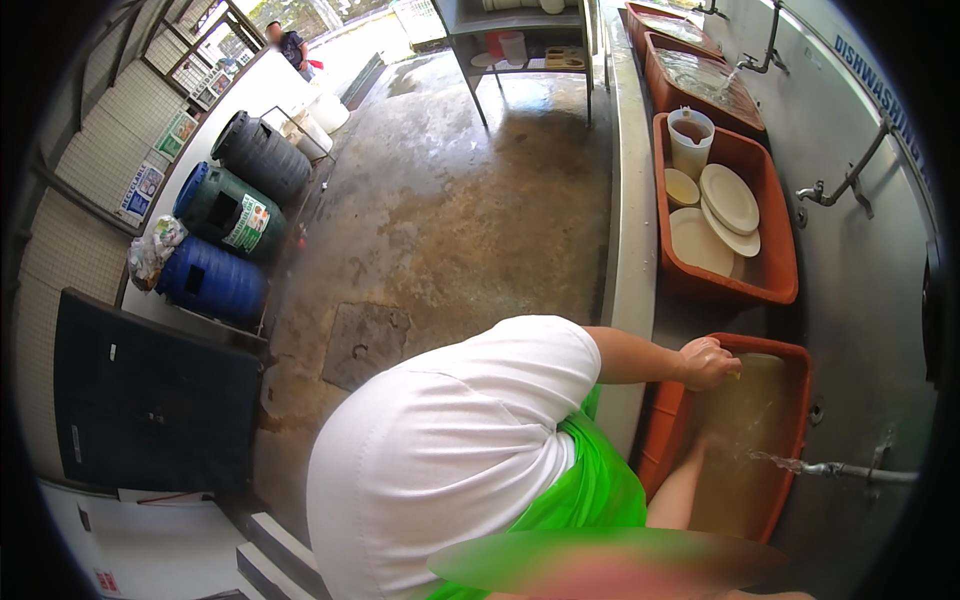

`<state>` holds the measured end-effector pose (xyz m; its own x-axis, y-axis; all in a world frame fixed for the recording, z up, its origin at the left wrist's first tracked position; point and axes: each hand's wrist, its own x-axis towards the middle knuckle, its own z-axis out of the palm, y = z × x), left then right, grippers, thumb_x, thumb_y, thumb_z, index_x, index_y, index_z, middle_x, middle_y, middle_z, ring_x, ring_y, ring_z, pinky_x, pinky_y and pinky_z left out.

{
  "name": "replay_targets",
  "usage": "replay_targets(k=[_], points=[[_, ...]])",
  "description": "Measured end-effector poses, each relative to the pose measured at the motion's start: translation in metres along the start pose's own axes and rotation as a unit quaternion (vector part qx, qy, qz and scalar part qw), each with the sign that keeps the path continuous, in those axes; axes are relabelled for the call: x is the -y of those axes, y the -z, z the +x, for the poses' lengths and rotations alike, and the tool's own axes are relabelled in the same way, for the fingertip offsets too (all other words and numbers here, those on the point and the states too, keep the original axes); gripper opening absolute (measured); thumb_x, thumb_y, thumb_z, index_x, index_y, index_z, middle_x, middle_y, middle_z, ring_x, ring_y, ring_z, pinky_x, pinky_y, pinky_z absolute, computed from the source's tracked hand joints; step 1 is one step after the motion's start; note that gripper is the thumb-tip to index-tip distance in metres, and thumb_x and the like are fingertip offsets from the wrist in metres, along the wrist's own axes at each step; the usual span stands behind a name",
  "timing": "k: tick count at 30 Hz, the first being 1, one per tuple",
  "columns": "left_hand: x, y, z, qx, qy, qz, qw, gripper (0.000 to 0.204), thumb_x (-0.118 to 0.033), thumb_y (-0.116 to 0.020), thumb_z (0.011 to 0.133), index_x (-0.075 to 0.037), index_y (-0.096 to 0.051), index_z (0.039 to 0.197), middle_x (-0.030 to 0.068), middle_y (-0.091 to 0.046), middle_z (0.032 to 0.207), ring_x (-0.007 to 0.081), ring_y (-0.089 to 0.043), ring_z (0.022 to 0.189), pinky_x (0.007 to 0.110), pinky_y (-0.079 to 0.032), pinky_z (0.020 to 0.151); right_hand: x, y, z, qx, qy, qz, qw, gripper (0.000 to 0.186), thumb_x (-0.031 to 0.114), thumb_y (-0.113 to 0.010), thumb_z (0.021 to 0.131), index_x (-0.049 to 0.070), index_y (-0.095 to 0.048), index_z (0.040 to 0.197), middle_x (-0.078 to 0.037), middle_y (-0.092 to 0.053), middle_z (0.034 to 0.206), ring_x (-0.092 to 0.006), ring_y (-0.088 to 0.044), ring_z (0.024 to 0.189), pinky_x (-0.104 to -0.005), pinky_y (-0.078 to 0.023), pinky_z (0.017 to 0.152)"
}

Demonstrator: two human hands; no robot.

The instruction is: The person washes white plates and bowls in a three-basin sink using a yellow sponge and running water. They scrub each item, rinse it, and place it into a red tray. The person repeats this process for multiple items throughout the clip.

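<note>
My left hand (708, 362) is closed above the near edge of an orange basin (655, 450) of murky water (748, 420). A small yellow bit shows at its fingertips, too little to name. My right forearm (682, 490) dips into the same water, which hides the hand, so its fingers cannot be made out. From the wall side, a tap (840, 470) runs water into this basin. My white sleeve (540, 360) and green apron (590, 470) lean close against the counter.
Another orange basin (780, 240) holds white plates (730, 198), a bowl (681, 187) and a plastic jug (690, 140). Beyond stand more water-filled basins (700, 80). Wet floor (480, 220) lies beside the counter (632, 200); drums (230, 210), a rack (520, 70) and a person (290, 48) are farther off.
</note>
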<state>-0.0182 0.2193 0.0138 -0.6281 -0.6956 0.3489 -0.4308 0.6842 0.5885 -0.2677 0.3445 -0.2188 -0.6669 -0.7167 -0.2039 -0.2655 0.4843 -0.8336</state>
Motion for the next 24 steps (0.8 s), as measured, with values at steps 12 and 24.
replay_targets(k=[12, 24], points=[[0.007, -0.004, -0.004, -0.021, -0.01, 0.0, 1.0, 0.023, -0.016, -0.057, 0.085, -0.016, -0.069, 0.104, 0.0069, -0.072, 0.09, 0.0268, -0.069, 0.089, 0.042, -0.049, 0.083, 0.03, -0.012, 0.001, 0.036, 0.004, -0.081, 0.996, 0.055, 0.005, -0.066, 0.074, -0.011, -0.051, 0.125, -0.022, -0.06, 0.116, -0.0368, -0.054, 0.111, -0.0441, -0.043, 0.098], [0.007, 0.005, -0.008, 0.003, 0.007, -0.015, 1.0, 0.026, -0.017, -0.061, 0.086, -0.015, -0.066, 0.112, 0.0083, -0.072, 0.1, 0.0281, -0.068, 0.096, 0.041, -0.049, 0.089, 0.108, 0.014, -0.032, -0.126, 0.043, -0.1, 0.986, 0.066, 0.001, -0.062, 0.073, -0.013, -0.046, 0.136, -0.028, -0.059, 0.125, -0.0421, -0.056, 0.121, -0.0474, -0.042, 0.107]])
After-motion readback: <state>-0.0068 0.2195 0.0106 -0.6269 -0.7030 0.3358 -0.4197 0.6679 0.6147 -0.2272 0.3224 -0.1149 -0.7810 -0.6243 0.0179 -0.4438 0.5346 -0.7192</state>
